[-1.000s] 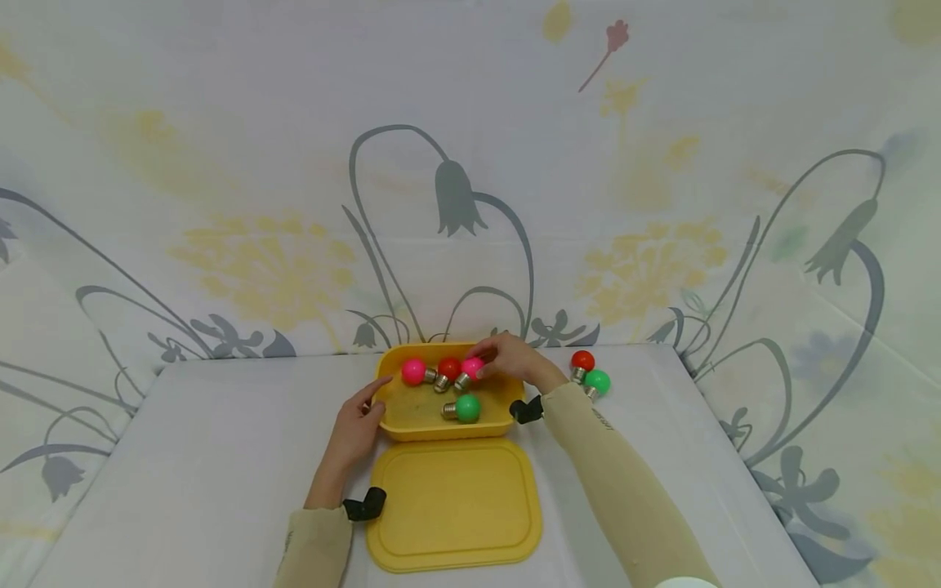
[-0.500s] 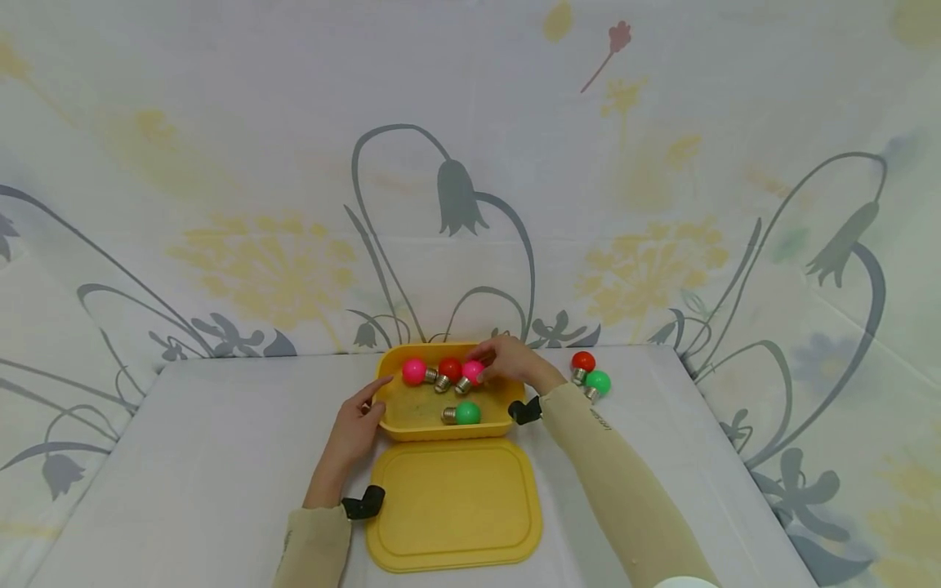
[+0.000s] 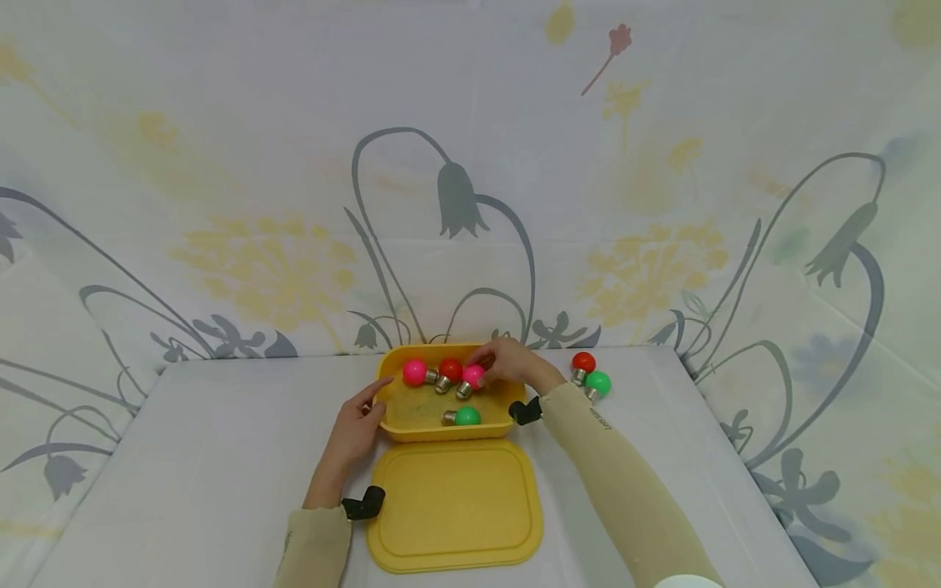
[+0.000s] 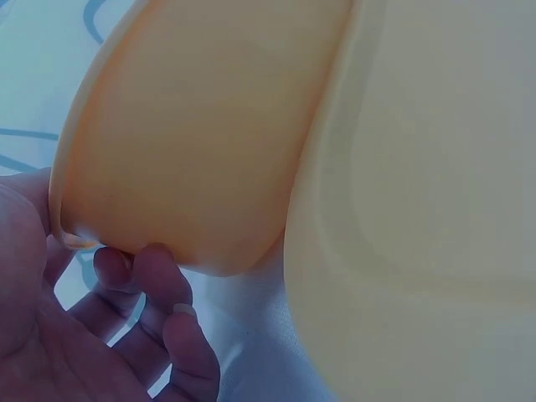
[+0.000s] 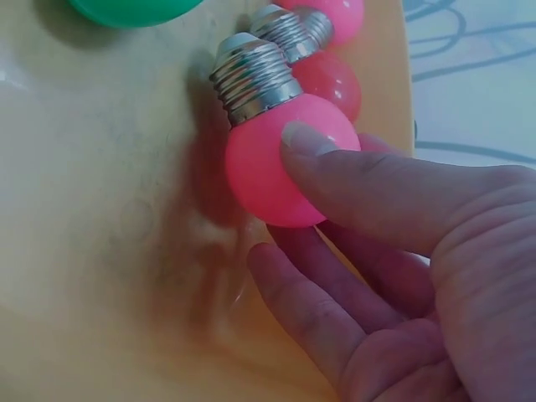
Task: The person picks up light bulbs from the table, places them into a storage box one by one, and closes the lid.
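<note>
My right hand (image 3: pixel 510 362) reaches over the back right of a yellow plastic box (image 3: pixel 419 430). Its thumb and fingers pinch the round end of a pink light bulb (image 5: pixel 280 167), whose metal screw base points away from the palm in the right wrist view. Beside it in the box lie a red bulb (image 3: pixel 450 369) and another pink bulb (image 3: pixel 415 372). A green bulb (image 3: pixel 467 417) lies near the box's front wall. At the box's left side, my left hand (image 3: pixel 354 429) holds the rim, fingers curled against the wall in the left wrist view.
A flat yellow lid (image 3: pixel 456 506) lies on the white table (image 3: pixel 235 465) directly in front of the box. To the right of the box rest a loose red bulb (image 3: pixel 584 362) and a green bulb (image 3: pixel 599 383). A flower-patterned cloth (image 3: pixel 294 180) hangs behind.
The pink bulb in my right hand has shifted slightly toward the front of the box. The green bulb inside has rolled a little closer to the front wall. My left hand stays put.
</note>
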{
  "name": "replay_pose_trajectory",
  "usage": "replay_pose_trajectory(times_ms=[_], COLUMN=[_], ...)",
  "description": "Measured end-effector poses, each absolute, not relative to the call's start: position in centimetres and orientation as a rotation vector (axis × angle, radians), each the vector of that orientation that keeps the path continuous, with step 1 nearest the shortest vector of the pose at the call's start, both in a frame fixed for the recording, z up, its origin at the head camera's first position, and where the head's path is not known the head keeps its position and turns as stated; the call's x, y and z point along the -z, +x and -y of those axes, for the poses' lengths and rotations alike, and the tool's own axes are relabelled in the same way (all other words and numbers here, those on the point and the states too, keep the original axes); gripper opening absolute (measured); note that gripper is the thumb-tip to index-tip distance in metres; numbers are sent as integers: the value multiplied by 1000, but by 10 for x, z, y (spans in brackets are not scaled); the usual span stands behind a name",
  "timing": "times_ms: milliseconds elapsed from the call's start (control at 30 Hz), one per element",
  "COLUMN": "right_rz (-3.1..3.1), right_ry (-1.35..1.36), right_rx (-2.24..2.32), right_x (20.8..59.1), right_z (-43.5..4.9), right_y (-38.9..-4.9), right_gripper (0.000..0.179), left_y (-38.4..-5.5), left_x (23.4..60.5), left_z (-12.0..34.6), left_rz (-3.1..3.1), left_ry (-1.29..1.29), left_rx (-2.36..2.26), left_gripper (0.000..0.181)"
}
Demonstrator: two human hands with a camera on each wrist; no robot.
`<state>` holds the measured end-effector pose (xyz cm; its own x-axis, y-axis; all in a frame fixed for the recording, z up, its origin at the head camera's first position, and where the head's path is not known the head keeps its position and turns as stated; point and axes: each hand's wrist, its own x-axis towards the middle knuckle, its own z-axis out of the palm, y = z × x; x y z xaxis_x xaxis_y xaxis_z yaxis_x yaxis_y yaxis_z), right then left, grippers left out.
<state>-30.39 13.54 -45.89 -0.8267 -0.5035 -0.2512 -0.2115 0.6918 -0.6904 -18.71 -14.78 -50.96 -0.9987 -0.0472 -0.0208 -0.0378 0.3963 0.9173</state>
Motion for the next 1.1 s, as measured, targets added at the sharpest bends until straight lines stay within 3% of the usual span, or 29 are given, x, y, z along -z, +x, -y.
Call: replay_pose_trajectory(times_ms=[1100], right_rz=[-2461], right_ry=[-541], right_rx=[997], right_x=[460], right_z=[-138], right_y=[-306], right_gripper=[35], left_y=[-188], left_x=[510], left_z=[148], left_rz=[2646], left_ry=[105], left_rx=[1704], left_gripper=[44])
